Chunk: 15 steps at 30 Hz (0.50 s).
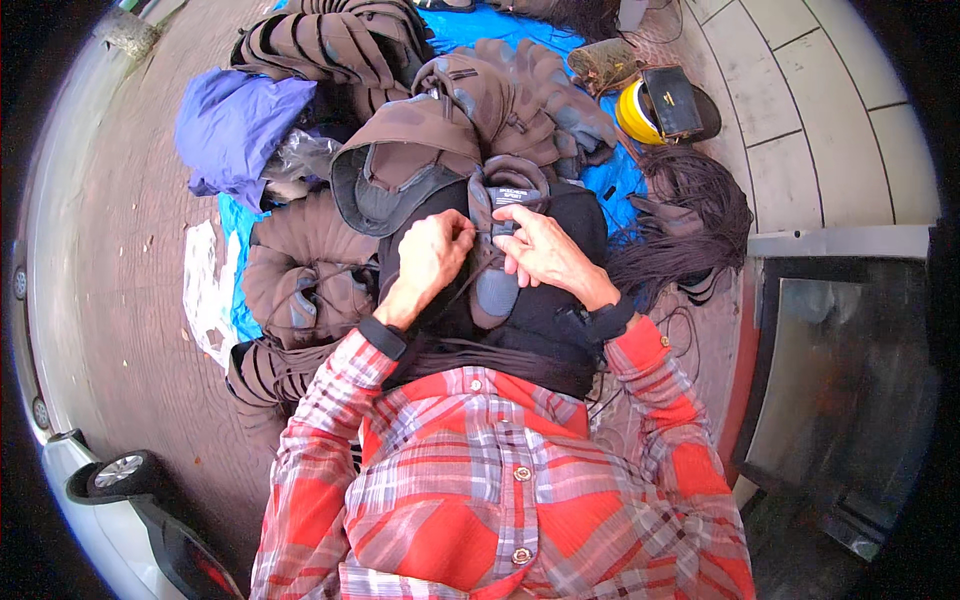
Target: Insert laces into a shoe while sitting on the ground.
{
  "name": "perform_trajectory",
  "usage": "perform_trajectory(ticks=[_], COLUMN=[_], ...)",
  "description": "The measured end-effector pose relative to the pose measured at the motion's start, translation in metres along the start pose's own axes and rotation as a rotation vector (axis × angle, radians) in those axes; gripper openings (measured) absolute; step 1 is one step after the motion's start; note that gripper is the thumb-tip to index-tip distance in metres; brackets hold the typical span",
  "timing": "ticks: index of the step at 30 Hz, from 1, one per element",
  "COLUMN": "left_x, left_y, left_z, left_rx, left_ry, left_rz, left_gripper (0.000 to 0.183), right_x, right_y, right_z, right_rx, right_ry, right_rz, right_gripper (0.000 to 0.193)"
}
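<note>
A dark brown shoe upper [497, 293] with a grey toe lies on my black-clad lap, its toe toward me and its collar away. From the left, my left hand [428, 258] pinches a thin dark shoelace [481, 268] close to the eyelets. My right hand [550, 252] grips the upper at the tongue and lacing area, with its index finger across the tongue. Just beyond the collar rests a larger brown piece with a dark rim [410, 145]. A thick bundle of dark shoelaces [705, 200] lies on the right.
Nested stacks of brown uppers [335, 45] and a curled row [295, 255] surround my lap on a blue tarp [470, 30]. At left is a purple bag [230, 120]; at right, a yellow container [634, 112] and black pouch [672, 102]. A dark glass-fronted cabinet [830, 370] stands close right.
</note>
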<state>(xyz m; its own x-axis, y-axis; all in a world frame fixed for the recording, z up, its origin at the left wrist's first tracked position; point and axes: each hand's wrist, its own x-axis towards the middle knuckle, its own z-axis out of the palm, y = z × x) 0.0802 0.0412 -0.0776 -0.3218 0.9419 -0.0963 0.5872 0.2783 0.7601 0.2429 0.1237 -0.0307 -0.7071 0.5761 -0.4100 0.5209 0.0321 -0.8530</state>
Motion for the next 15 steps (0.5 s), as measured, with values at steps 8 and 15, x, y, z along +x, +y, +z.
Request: perform_trajectory(ticks=[8, 15], left_x=[-0.006, -0.003], left_y=[0.007, 0.007], left_z=[0.011, 0.023], left_rx=[0.042, 0.143], left_ry=[0.142, 0.193], left_rz=[0.027, 0.14], left_gripper=[0.015, 0.019], right_x=[0.007, 0.025], right_y=[0.003, 0.003], right_z=[-0.014, -0.033], right_rx=[0.193, 0.2], right_ry=[-0.241, -0.481], right_rz=[0.12, 0.152], right_gripper=[0.054, 0.053])
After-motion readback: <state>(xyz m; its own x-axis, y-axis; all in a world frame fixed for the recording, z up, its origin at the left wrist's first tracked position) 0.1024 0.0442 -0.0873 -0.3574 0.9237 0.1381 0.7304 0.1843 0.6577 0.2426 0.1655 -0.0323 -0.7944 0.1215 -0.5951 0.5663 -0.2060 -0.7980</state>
